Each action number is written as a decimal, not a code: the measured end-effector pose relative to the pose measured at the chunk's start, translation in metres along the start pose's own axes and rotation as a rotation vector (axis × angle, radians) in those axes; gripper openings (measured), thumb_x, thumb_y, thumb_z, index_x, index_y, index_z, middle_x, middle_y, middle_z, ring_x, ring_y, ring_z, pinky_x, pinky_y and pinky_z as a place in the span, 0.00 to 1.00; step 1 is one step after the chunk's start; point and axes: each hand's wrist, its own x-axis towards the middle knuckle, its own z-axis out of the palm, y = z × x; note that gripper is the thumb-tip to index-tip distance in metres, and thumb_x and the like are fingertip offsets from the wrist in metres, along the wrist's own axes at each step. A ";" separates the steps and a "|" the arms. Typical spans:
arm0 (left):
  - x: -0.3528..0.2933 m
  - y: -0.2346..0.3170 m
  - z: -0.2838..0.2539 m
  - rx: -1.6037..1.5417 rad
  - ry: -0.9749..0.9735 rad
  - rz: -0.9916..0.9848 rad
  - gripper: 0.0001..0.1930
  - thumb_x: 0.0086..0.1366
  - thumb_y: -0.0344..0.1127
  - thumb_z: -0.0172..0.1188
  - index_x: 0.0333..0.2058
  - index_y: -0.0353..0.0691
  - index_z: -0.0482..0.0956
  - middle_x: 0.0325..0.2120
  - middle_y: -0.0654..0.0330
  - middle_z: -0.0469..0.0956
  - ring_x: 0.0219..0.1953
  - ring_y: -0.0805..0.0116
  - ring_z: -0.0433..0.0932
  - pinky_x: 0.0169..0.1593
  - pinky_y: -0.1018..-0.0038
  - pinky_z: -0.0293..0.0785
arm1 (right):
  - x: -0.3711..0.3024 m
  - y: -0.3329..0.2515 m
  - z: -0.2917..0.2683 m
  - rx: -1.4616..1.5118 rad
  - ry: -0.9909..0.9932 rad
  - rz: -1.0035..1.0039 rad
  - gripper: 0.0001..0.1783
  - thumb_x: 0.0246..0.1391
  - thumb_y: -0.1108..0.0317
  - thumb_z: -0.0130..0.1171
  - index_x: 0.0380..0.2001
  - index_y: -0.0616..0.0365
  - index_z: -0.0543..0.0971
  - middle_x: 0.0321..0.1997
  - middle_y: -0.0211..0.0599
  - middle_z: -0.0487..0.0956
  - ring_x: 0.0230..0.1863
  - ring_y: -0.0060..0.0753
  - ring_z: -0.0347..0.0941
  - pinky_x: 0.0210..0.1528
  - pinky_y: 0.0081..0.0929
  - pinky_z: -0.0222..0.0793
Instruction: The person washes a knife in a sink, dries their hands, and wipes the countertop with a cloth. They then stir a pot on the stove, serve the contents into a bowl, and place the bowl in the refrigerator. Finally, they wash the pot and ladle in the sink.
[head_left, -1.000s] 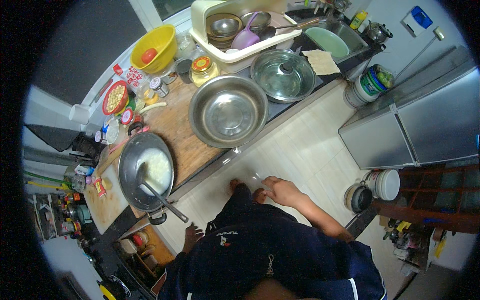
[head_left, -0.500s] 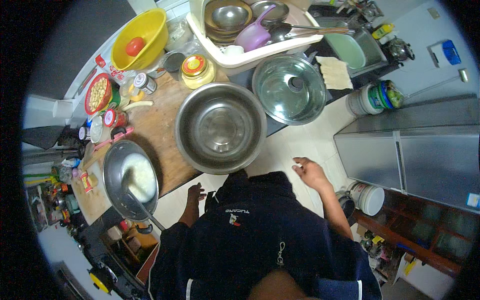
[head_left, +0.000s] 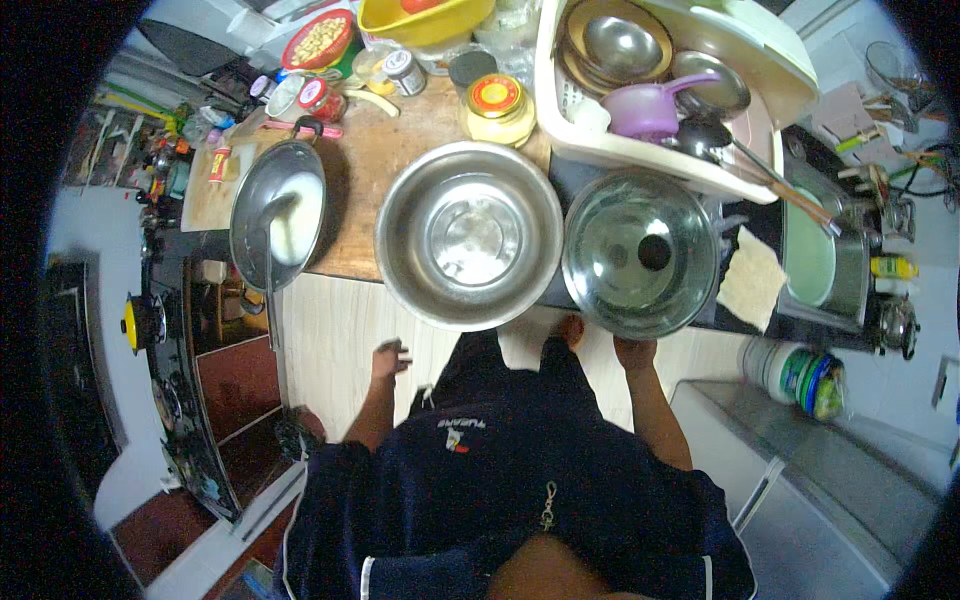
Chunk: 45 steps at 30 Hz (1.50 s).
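My right hand (head_left: 635,353) is at the near rim of a glass pot lid (head_left: 610,285) with a dark round knob. Its fingers are hidden at that rim, so a grip cannot be made out. My left hand (head_left: 390,358) hangs over the floor, holding nothing, its fingers a little apart. Between and beyond the hands stands a wide steel basin (head_left: 468,235), with nothing in it, at the counter's front edge. Left of it a dark wok (head_left: 247,215) holds a white, milky food and a long-handled ladle (head_left: 268,245).
Behind the lid, a white dish rack (head_left: 752,182) holds bowls and a purple dipper (head_left: 640,110). A beige cloth (head_left: 752,282) lies beside the sink (head_left: 848,285). Jars, including a yellow-filled one (head_left: 497,108), line the wooden board (head_left: 350,215). A red basket of peanuts (head_left: 318,40) stands behind.
My view has turned to the right. My right hand has moved from open air over the floor to the near rim of the glass lid. The left hand still hangs free.
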 end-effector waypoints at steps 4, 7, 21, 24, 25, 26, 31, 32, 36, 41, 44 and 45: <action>-0.060 -0.059 0.019 -0.078 0.098 -0.094 0.20 0.58 0.41 0.49 0.45 0.34 0.65 0.33 0.49 0.74 0.23 0.59 0.77 0.21 0.73 0.70 | 0.024 -0.014 0.007 0.036 -0.531 0.106 0.28 0.55 0.49 0.36 0.56 0.51 0.55 0.60 0.35 0.57 0.58 0.34 0.54 0.60 0.33 0.47; -0.096 -0.078 0.040 -0.110 0.106 -0.161 0.20 0.58 0.40 0.49 0.46 0.33 0.65 0.34 0.50 0.74 0.23 0.61 0.76 0.22 0.73 0.70 | 0.053 -0.016 -0.067 -0.295 -0.461 -0.060 0.30 0.56 0.49 0.33 0.58 0.53 0.50 0.63 0.36 0.49 0.63 0.34 0.44 0.63 0.34 0.39; -0.104 -0.076 0.033 -0.203 0.077 -0.025 0.17 0.57 0.39 0.50 0.43 0.34 0.67 0.32 0.52 0.75 0.23 0.62 0.76 0.24 0.74 0.70 | 0.036 -0.006 -0.014 -0.017 -0.130 -0.064 0.28 0.53 0.50 0.41 0.54 0.51 0.57 0.59 0.36 0.56 0.58 0.39 0.52 0.58 0.39 0.48; -0.093 -0.093 0.016 -0.179 0.063 0.002 0.16 0.57 0.38 0.49 0.42 0.34 0.68 0.32 0.51 0.75 0.23 0.61 0.76 0.23 0.73 0.71 | 0.035 0.000 -0.016 0.020 -0.092 -0.067 0.27 0.53 0.50 0.42 0.54 0.50 0.58 0.58 0.36 0.57 0.57 0.39 0.53 0.57 0.40 0.50; -0.078 -0.117 0.002 -0.210 0.038 0.095 0.16 0.57 0.38 0.49 0.41 0.33 0.67 0.31 0.50 0.75 0.22 0.60 0.76 0.22 0.72 0.72 | 0.037 0.000 -0.011 0.033 -0.096 -0.077 0.27 0.53 0.50 0.42 0.53 0.50 0.58 0.58 0.35 0.57 0.57 0.40 0.53 0.57 0.41 0.51; -0.063 -0.132 -0.008 -0.209 0.051 0.075 0.16 0.58 0.38 0.49 0.41 0.33 0.67 0.30 0.49 0.75 0.21 0.58 0.76 0.19 0.71 0.71 | 0.039 0.001 -0.003 0.054 -0.108 -0.084 0.27 0.53 0.49 0.42 0.53 0.50 0.59 0.58 0.35 0.58 0.56 0.40 0.54 0.57 0.41 0.52; -0.089 -0.113 -0.014 -0.191 0.125 -0.084 0.16 0.58 0.38 0.49 0.41 0.33 0.66 0.29 0.48 0.74 0.18 0.58 0.76 0.15 0.72 0.69 | 0.034 -0.003 0.017 0.159 -0.072 -0.112 0.27 0.52 0.48 0.43 0.52 0.49 0.61 0.57 0.35 0.59 0.55 0.41 0.56 0.55 0.43 0.55; -0.092 -0.115 -0.017 -0.174 0.133 -0.082 0.16 0.58 0.38 0.49 0.41 0.33 0.66 0.29 0.48 0.74 0.18 0.57 0.76 0.15 0.72 0.69 | 0.035 -0.001 0.018 0.173 -0.064 -0.111 0.27 0.52 0.48 0.44 0.52 0.48 0.61 0.57 0.35 0.59 0.55 0.42 0.56 0.54 0.43 0.56; -0.095 -0.110 -0.021 -0.178 0.111 -0.052 0.19 0.58 0.39 0.49 0.42 0.30 0.66 0.30 0.48 0.74 0.21 0.58 0.76 0.18 0.74 0.70 | 0.056 0.000 -0.002 0.168 -0.152 -0.137 0.28 0.50 0.44 0.42 0.50 0.49 0.63 0.55 0.36 0.61 0.53 0.42 0.59 0.53 0.44 0.59; -0.095 -0.109 -0.025 -0.139 0.103 -0.040 0.18 0.58 0.40 0.50 0.42 0.33 0.67 0.29 0.52 0.75 0.21 0.61 0.77 0.18 0.76 0.69 | 0.042 0.002 0.007 0.030 -0.059 -0.161 0.25 0.49 0.46 0.46 0.42 0.53 0.67 0.42 0.33 0.65 0.40 0.37 0.62 0.40 0.38 0.62; -0.091 -0.105 -0.030 -0.132 0.089 -0.040 0.17 0.57 0.39 0.50 0.41 0.34 0.67 0.30 0.52 0.75 0.20 0.63 0.76 0.18 0.76 0.68 | 0.025 0.010 0.012 0.140 0.095 -0.074 0.20 0.46 0.49 0.53 0.30 0.56 0.71 0.25 0.27 0.69 0.23 0.30 0.64 0.23 0.28 0.65; -0.090 -0.102 -0.027 -0.112 0.098 -0.045 0.17 0.57 0.39 0.50 0.41 0.34 0.68 0.30 0.52 0.75 0.20 0.63 0.76 0.18 0.76 0.68 | 0.017 0.011 0.013 0.175 0.161 -0.052 0.19 0.45 0.50 0.55 0.26 0.57 0.73 0.19 0.25 0.70 0.17 0.28 0.64 0.18 0.24 0.65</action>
